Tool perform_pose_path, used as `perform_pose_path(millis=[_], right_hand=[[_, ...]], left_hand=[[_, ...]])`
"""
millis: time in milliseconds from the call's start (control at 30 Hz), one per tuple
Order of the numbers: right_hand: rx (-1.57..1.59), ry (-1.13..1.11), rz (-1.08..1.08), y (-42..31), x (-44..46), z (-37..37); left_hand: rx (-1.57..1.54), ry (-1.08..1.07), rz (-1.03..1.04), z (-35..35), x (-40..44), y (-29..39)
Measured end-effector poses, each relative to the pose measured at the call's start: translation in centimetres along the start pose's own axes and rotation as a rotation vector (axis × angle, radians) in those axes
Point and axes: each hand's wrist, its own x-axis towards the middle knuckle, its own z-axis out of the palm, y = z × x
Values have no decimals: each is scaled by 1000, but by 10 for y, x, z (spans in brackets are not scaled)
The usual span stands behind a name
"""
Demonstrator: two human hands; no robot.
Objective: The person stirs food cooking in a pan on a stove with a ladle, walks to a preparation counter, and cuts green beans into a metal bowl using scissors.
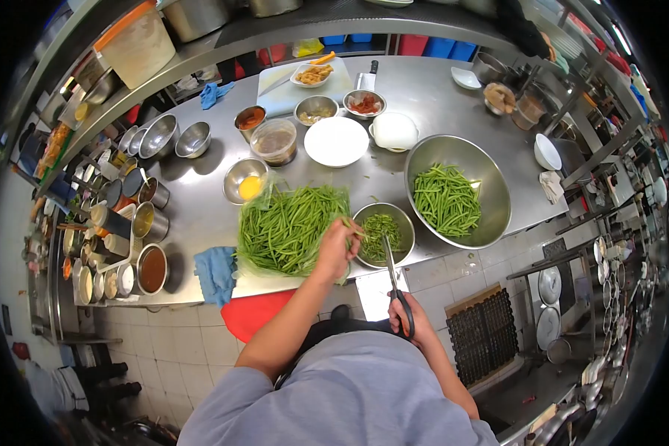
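My left hand [337, 250] is closed in a pinch on green beans, at the right edge of a big pile of green beans [293, 227] on a clear plastic bag. My right hand [416, 318] grips the black handles of a pair of scissors [391, 269]. The blades point away from me, over a small steel bowl [407, 251] holding short green bean pieces [380, 232]. To the right stands a large steel bowl [496, 195] with long green beans [447, 199] inside. Exactly how many beans my left hand holds cannot be made out.
Behind the pile are a bowl with an egg yolk [250, 187], a lidded tub [273, 141], a white plate [336, 141] and a white container [394, 131]. A cleaver [366, 80] lies farther back. A blue cloth [215, 275] hangs at the front edge, near a red stool [256, 314].
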Motion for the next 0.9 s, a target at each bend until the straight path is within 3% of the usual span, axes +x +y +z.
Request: perform_pose_path(millis=[100,233,300,333,367,433,533,633,900], right_hand=[[10,3,-13,-1,-4,-3],[-13,5,-7,-1,-5,-4],[-40,1,-3,1,-5,-5],[-65,-4,2,1,-5,-5],[-66,-6,-1,0,-5,-4],[-84,10,19,0,-7,-3],[-82,5,1,4,-7,-7],[-75,8,16,2,-8,-6],[-231,-29,-44,6,-5,-22]], left_hand=[[-208,21,48,-23,18,31],[-64,115,54,-59,56,60],[384,157,-5,-77,74,69],[654,187,89,-94,91,61],[654,188,93,-95,91,63],[1268,68,345,-99,89,63],[1539,-75,431,-105,83,60],[1642,-49,347,-100,79,62],[1527,-59,428,-56,34,90]])
